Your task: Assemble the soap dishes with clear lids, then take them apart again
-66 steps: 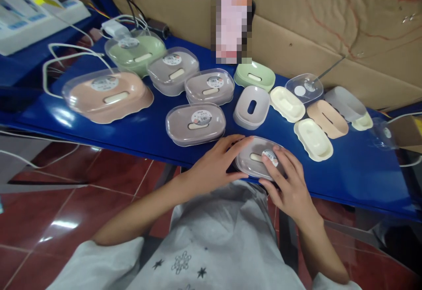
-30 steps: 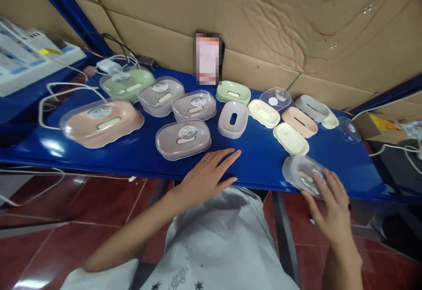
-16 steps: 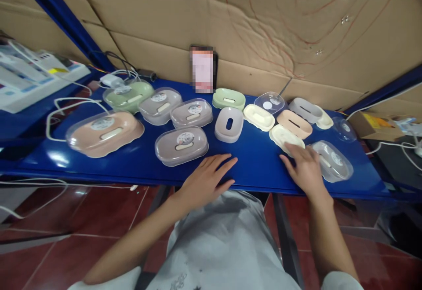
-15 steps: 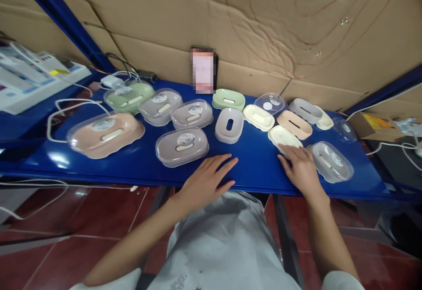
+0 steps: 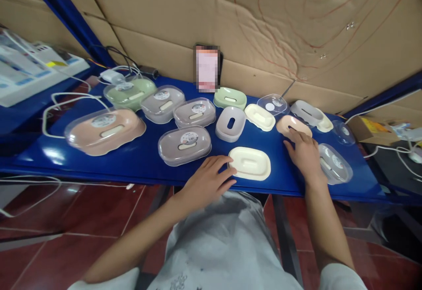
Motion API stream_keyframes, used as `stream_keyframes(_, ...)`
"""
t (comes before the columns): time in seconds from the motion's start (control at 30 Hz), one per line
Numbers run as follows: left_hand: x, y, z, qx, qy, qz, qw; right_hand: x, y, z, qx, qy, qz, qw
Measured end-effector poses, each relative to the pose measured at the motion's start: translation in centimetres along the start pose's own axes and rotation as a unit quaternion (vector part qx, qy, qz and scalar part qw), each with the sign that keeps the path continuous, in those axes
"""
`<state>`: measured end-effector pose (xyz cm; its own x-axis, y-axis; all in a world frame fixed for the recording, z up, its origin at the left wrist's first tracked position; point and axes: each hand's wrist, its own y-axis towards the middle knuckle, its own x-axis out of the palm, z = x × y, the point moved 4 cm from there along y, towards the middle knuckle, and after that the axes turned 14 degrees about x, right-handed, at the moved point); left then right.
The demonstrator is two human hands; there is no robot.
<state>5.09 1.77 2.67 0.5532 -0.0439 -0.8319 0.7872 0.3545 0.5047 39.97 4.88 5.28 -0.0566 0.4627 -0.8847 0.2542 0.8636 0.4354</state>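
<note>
In the head view, you are resting your left hand (image 5: 207, 180) at the left end of the cream, oval, shallow plastic tray (image 5: 252, 164), which is lying near the front edge of the blue counter (image 5: 285, 173). That grip is staying loose: the fingertips are touching the tray's rim, the thumb is standing apart and nothing is being held. Behind and to the right of the tray, your right hand (image 5: 305, 156) is reaching onto the peach, oval, slotted plastic dish (image 5: 298, 124); whether this grip is closing around it, you cannot tell.

You seem to be at the step of taking hold of the dish; lifting it would be calling for thumb and fingers on opposite sides, clear of the grey, oval, clear-lidded plastic box (image 5: 336, 164) to the tray's right.

Your right hand is hiding the dish's near end, and your right wrist is overlapping the box's left edge. Pixelation is blocking the screen of the dark, upright, rectangular phone (image 5: 207, 70) behind the tray.
</note>
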Motion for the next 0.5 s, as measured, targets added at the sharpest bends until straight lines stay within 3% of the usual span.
stream_keyframes(0.1,0.1,-0.2,-0.1,-0.011,-0.009,0.024,1.000,-1.0,-1.9,-1.3,-0.033,0.031,-0.016,0.999)
stream_keyframes(0.27,-0.1,-0.2,-0.2,-0.030,-0.017,0.049,0.998,-4.0,-8.2,-8.6,-0.162,0.138,-0.080,0.974)
stream_keyframes(0.37,-0.2,-0.1,-0.2,-0.024,-0.023,0.047,0.998,-3.7,-11.0,-12.1,-0.227,0.154,-0.130,0.953)
stream_keyframes(0.5,0.0,0.0,-0.2,0.013,-0.019,0.026,0.999,-2.8,-11.6,-13.0,-0.266,0.180,-0.177,0.930)
